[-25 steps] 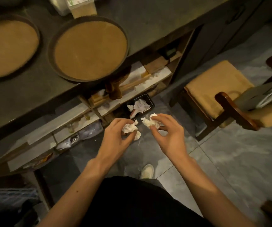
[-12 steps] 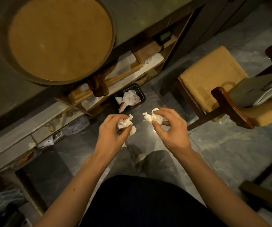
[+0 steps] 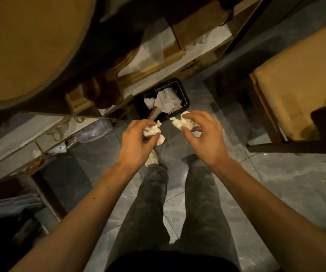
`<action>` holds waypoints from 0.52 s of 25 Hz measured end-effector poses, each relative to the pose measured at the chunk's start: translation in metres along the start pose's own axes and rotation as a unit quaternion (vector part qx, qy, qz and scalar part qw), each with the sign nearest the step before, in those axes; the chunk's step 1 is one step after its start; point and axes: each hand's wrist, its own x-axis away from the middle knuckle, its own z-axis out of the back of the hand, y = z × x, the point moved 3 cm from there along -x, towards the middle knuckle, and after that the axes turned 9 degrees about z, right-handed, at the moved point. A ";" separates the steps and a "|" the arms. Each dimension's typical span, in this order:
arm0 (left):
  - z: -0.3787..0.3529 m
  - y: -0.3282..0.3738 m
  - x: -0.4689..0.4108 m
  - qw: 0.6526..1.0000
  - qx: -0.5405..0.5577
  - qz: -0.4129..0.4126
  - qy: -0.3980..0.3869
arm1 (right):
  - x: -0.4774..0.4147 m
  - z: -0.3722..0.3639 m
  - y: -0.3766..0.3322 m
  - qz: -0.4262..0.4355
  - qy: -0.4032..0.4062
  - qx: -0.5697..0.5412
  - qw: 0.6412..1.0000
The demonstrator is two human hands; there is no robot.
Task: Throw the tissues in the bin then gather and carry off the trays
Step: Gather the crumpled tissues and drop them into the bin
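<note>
My left hand [image 3: 138, 140] grips a crumpled white tissue [image 3: 152, 132] and my right hand [image 3: 203, 134] grips another white tissue [image 3: 183, 122]. Both hands hover side by side just in front of a small black bin [image 3: 184, 95] on the floor under the counter. The bin holds crumpled white paper [image 3: 166, 100]. A round brown tray [image 3: 30, 46] with a dark rim lies on the counter at the upper left, partly cut off by the frame.
Open wooden shelves [image 3: 158, 55] under the counter hold boxes and small items. A wooden chair with a tan cushion [image 3: 299, 75] stands at the right. My legs in dark trousers [image 3: 177, 203] stand on grey floor tiles.
The view has tilted down and closer to the bin. Both hands, still holding the tissues, now sit right at the bin's near edge. The second tray has left the frame.
</note>
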 end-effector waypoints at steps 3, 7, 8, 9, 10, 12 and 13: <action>-0.059 -0.023 -0.047 0.999 -0.003 0.046 0.010 | -0.029 -0.022 0.078 -0.019 -0.004 0.004 1.000; -0.123 -0.061 -0.111 0.998 -0.011 0.063 0.023 | -0.061 -0.070 0.170 -0.042 -0.061 0.034 0.997; -0.133 -0.071 -0.127 0.998 -0.012 0.064 0.026 | -0.066 -0.081 0.188 -0.040 -0.085 0.052 0.994; -0.142 -0.081 -0.142 0.997 -0.013 0.067 0.028 | -0.071 -0.090 0.202 -0.030 -0.105 0.070 0.992; -0.151 -0.092 -0.158 0.997 -0.016 0.068 0.033 | -0.077 -0.099 0.215 -0.014 -0.119 0.089 0.989; -0.167 -0.110 -0.184 0.996 -0.037 0.079 0.032 | -0.088 -0.115 0.232 0.013 -0.152 0.138 0.979; -0.173 -0.119 -0.195 0.994 -0.052 0.092 0.027 | -0.095 -0.122 0.239 0.020 -0.170 0.156 0.973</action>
